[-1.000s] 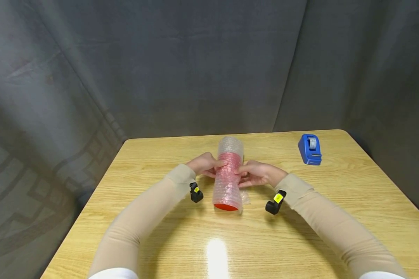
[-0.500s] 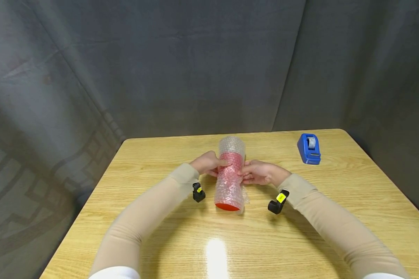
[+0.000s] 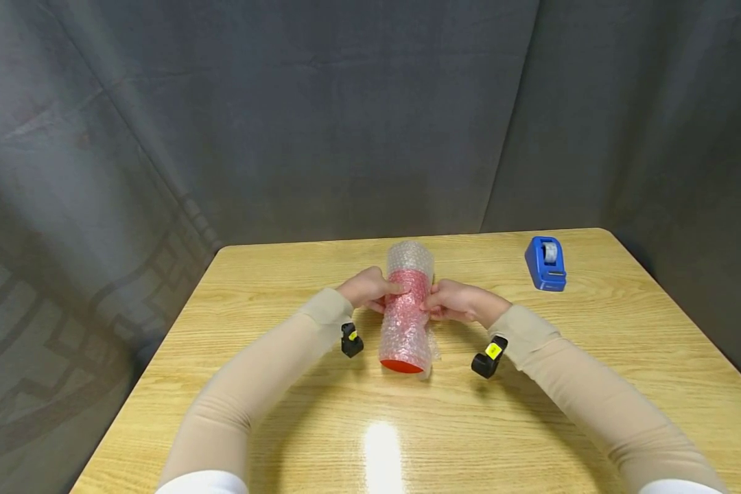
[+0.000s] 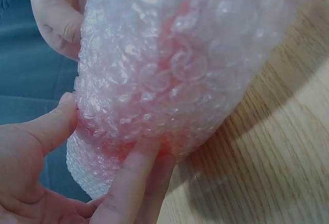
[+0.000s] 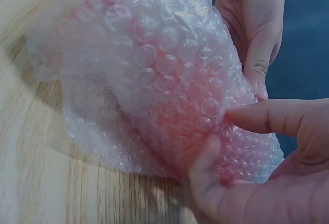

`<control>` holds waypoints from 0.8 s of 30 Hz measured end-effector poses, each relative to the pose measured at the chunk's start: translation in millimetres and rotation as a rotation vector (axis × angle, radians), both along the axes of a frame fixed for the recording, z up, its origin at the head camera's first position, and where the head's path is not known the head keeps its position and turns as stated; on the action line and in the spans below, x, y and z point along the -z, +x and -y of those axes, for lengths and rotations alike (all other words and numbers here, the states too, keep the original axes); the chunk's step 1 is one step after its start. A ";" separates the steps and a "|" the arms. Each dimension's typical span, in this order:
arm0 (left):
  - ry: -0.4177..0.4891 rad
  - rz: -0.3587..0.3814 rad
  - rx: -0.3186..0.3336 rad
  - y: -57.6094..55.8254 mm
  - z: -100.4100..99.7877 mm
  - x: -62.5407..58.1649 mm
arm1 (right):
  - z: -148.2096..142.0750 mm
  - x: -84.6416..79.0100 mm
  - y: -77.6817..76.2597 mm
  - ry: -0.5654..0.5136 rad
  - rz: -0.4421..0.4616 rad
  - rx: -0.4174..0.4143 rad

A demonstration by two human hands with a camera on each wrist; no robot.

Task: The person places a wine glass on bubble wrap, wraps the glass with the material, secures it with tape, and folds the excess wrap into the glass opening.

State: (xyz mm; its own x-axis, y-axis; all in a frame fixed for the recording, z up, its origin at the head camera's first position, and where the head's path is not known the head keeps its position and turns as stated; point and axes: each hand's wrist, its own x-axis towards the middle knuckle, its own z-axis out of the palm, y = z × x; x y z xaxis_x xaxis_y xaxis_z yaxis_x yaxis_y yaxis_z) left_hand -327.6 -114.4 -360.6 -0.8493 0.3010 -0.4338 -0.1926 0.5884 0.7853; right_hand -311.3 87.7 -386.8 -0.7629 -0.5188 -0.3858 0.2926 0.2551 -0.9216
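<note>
Wrapped cylinder (image 3: 405,319): lies lengthwise on the surface (image 3: 481,432), a little beyond its middle, one end pointing toward the head camera and the other toward the far edge.
Bubble wrap (image 5: 169,59): clear, around the cylinder; I see red through it, bare red at the near end, and only clear wrap at the far end.
Loose flap (image 5: 108,129): a piece of the wrap standing out along the right side, seen best from the right wrist.
Left grip (image 3: 370,288): holds the cylinder from the left side, thumb on the wrap and fingers against its lower flank; my left wrist view shows the fingertips touching the bubbles.
Right grip (image 3: 460,302): pinches the wrap on the right side, across from the left grip, with one fingertip pressed in and another finger curled below it.
Wrist cameras (image 3: 490,357): black with yellow labels, one under each wrist.
Sleeves (image 3: 593,387): beige along both forearms, white at the lower edge of my head view.
Tape dispenser (image 3: 546,266): blue, well apart to the right near the far edge, a roll of tape (image 3: 550,252) seated in it.
Curtain (image 3: 346,123): dark grey, behind the surface and along both sides.
</note>
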 end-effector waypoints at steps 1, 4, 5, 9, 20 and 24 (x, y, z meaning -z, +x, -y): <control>0.000 0.000 -0.001 0.2 -0.2 -0.3 | 0.4 -0.6 0.1 -0.025 0.034 0.010; 0.006 0.007 -0.003 0.7 -1.1 -1.8 | 1.4 -3.1 0.0 -0.075 0.128 0.050; 0.009 0.009 -0.004 0.9 -1.4 -2.1 | 1.2 -3.9 0.0 -0.084 0.151 0.057; 0.013 0.016 -0.006 1.6 -2.0 -3.4 | 1.5 -7.4 0.2 -0.105 0.222 0.089; 0.004 0.004 0.005 1.3 -1.4 -3.7 | 1.8 -4.1 -0.3 -0.091 0.177 0.029; -0.006 0.004 0.000 1.5 -1.9 -3.8 | 3.1 -2.4 0.0 -0.085 0.169 0.042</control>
